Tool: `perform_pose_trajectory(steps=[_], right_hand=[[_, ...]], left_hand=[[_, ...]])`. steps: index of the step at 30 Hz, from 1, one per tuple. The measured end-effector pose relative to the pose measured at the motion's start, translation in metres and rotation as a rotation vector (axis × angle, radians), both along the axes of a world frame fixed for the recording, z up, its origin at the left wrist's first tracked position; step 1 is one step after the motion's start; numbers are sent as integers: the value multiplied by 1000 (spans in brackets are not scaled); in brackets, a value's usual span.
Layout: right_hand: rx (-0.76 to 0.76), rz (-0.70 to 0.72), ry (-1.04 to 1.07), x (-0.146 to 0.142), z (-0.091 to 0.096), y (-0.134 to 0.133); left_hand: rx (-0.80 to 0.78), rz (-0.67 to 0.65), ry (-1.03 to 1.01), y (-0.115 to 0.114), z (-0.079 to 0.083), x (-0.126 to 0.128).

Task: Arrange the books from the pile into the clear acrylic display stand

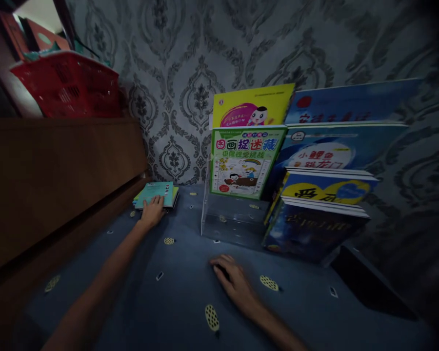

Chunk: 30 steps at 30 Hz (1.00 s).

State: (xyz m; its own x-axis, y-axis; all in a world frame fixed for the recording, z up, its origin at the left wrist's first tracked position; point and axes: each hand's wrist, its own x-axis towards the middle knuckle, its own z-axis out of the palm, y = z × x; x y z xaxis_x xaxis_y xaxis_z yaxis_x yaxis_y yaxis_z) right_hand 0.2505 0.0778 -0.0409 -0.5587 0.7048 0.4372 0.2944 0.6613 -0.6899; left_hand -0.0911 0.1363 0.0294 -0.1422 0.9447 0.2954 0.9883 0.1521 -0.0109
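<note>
My left hand [153,210] rests on the near edge of a teal book [151,191], its fingers lying on the cover. That book tops a small stack; the hand hides part of its front edge, and I see no grip around it. My right hand [236,282] lies on the blue patterned cloth [190,302], fingers loosely bent, thumb apart, nothing in it. Beyond it stands a clear acrylic book rack [227,229]. A green-bordered picture book [243,163] leans in its left side, in front of a yellow book [254,105].
On the rack's right side several blue picture books stand in tiers, with a dark-covered book [310,231] frontmost. A black flat object [373,282] lies at the right. Brown wooden furniture [58,180] borders the left, bearing a red plastic basket [73,83]. Patterned wallpaper [175,97] rises behind.
</note>
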Motion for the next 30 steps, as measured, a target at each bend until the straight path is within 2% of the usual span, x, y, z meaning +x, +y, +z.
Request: perform_pose_trajectory(steps=[8, 14, 17, 22, 26, 30], right_hand=[[48, 41, -5, 0, 10, -6], [36, 71, -40, -1, 20, -7], [47, 64, -24, -1, 15, -6], [66, 51, -9, -1, 8, -4], [51, 50, -33, -2, 11, -5], [51, 34, -62, -2, 17, -8]], left_hand=[[-50, -36, 183, -10, 7, -1], [-106, -72, 271, -41, 12, 13], [-152, -90, 302, -71, 7, 29], [-243, -159, 313, -140, -12, 65], [-316, -266, 307, -191, -22, 97], [-324, -399, 237, -227, -27, 127]])
